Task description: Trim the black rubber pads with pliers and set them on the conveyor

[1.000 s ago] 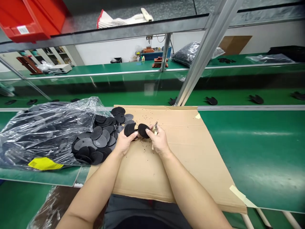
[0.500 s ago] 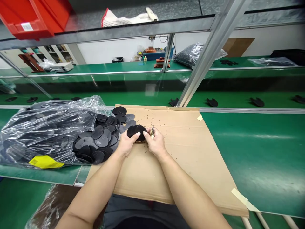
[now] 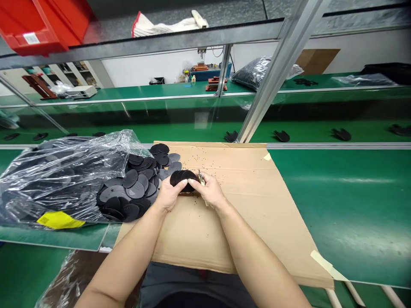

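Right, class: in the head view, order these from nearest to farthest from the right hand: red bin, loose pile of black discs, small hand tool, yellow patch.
1. Small hand tool: held in the right hand.
2. Loose pile of black discs: to its left.
3. Yellow patch: farther left, at the clear bag.
4. Red bin: upper left.

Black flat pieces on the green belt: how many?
8: four black flat pieces at left, beyond the clear plastic bag; four others from centre to far right. The bag may hide more.
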Tool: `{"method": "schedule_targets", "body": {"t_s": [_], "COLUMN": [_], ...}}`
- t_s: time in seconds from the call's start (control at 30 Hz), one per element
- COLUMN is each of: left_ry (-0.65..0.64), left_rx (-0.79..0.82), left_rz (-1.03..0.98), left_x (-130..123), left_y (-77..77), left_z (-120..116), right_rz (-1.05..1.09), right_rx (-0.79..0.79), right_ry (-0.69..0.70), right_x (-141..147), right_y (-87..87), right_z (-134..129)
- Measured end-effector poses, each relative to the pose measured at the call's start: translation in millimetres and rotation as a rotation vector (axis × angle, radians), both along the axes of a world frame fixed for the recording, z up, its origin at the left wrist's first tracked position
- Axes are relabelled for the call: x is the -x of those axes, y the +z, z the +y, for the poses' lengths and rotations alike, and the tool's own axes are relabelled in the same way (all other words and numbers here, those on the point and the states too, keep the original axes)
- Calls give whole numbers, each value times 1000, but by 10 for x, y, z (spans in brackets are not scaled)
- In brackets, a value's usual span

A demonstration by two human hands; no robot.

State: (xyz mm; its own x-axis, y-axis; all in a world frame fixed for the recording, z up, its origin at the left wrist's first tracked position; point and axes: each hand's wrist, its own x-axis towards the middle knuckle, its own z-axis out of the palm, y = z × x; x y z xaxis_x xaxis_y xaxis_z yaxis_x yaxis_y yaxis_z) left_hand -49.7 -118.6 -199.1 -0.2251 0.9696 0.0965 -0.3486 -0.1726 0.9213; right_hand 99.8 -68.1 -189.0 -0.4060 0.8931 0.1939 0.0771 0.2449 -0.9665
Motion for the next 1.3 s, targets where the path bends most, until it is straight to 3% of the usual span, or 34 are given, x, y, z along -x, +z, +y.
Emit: {"method": "schedule_targets", "body": {"t_s": [0.17, 0.33, 0.57, 0.73, 0.83, 1.0, 1.3], "left_ry": [-43, -89, -69, -70, -131, -232, -240], "left_rx": [1, 3, 11, 131, 229, 246, 246], "left_rz": [-15, -36, -75, -190, -267, -310, -315], "left_x": [3, -1, -42, 19, 67, 65, 62], "left_y": [-5, -5, 51, 81, 88, 94, 66], "left_z": [-14, -25, -27, 4, 13, -18, -30], "right_rz": [12, 195, 308, 188, 176, 84, -17], "right_rx": [19, 221, 294, 4, -212, -542, -751], "right_ry": [31, 90, -21, -31, 36, -31, -28], "right_x": [-14, 0, 86, 118, 98, 73, 76], "right_y": [8, 10, -45, -70, -48, -10, -6], "right_z": [-15, -38, -39, -98, -134, -152, -133]}}
